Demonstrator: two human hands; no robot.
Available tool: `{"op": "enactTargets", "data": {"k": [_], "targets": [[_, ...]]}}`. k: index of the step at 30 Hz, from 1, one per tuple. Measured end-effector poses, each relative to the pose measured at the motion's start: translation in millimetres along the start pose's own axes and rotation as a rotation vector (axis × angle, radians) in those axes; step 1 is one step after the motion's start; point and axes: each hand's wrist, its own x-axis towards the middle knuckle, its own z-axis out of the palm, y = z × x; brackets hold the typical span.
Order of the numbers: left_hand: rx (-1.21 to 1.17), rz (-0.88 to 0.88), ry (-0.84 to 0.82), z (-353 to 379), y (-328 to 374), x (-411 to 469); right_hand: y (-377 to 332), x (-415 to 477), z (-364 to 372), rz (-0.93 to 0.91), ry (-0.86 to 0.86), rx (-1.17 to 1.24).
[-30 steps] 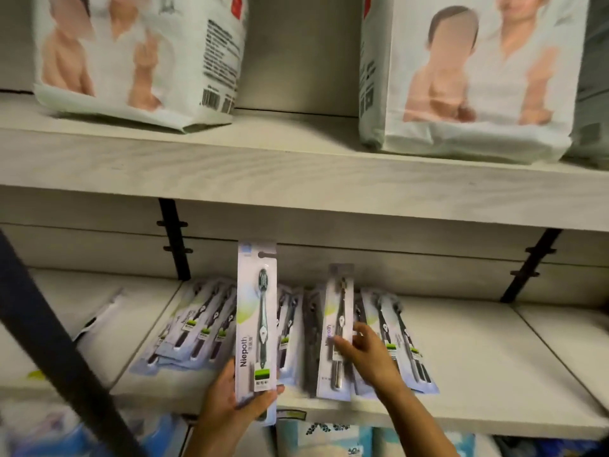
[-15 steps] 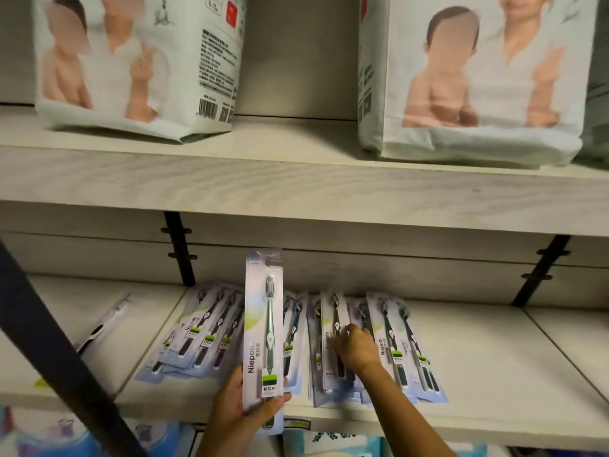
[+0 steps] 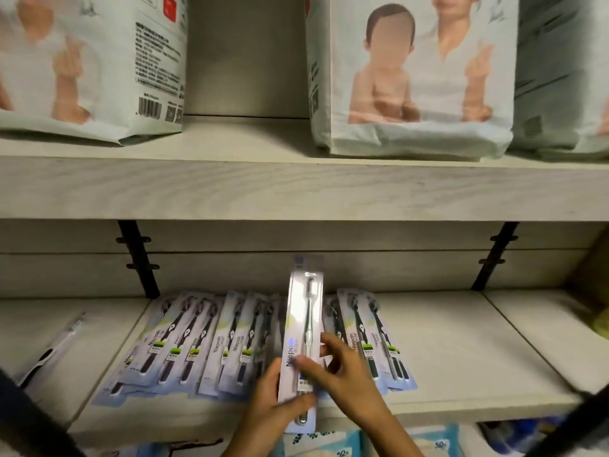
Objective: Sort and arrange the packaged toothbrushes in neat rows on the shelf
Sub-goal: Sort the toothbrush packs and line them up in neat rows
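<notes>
Packaging fills the far left: a diaper bag (image 3: 82,61) stands on the upper shelf (image 3: 296,189), and below it a lone toothbrush pack (image 3: 52,347) lies slanted on the left panel of the lower shelf (image 3: 461,351). Just right of a black bracket (image 3: 138,258), the toothbrush packs (image 3: 184,341) lie flat in overlapping rows, heads toward the back wall, the leftmost ones fanned at a slant. In front of the middle of these rows the left hand (image 3: 270,404) grips the lower part of one held pack (image 3: 304,318), thumb curled across its front. This pack stands nearly upright, its top rising above the lying ones. The right hand (image 3: 346,377) reaches in from the right, fingers curled onto the held pack's front and right edge, though blur hides how firmly they pinch it. Beyond that hand, more packs (image 3: 375,338) lie side by side, touching. Farther right a second bracket (image 3: 494,255) runs up the back wall, and a second diaper bag (image 3: 412,80) stands on the upper shelf above.
</notes>
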Motion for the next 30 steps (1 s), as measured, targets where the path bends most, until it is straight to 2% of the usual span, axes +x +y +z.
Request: {"op": "enactTargets", "data": {"k": [3,6,10,14,19,30], "targets": [[-0.026,-0.002,-0.029,23.4,-1.5,10.4,3.9,-8.6,-10.8,-0.025,0.12,-0.006],[0.046,-0.011,-0.057,34.4,-2.0,16.8,11.5,-5.7,-30.6,0.013,0.15,-0.053],[0.128,0.04,0.03,24.2,0.3,22.8,38.8,30.5,-76.7,0.15,0.275,-0.195],[0.139,0.042,0.085,6.6,-1.4,23.1,58.1,72.1,-96.2,0.341,0.171,-0.399],[0.14,0.02,0.096,-0.3,-2.1,14.7,70.7,90.9,-87.8,0.426,0.015,-0.544],[0.137,-0.044,0.126,-2.3,-4.9,7.9,78.5,87.7,-75.8,0.385,0.054,-0.728]]}}
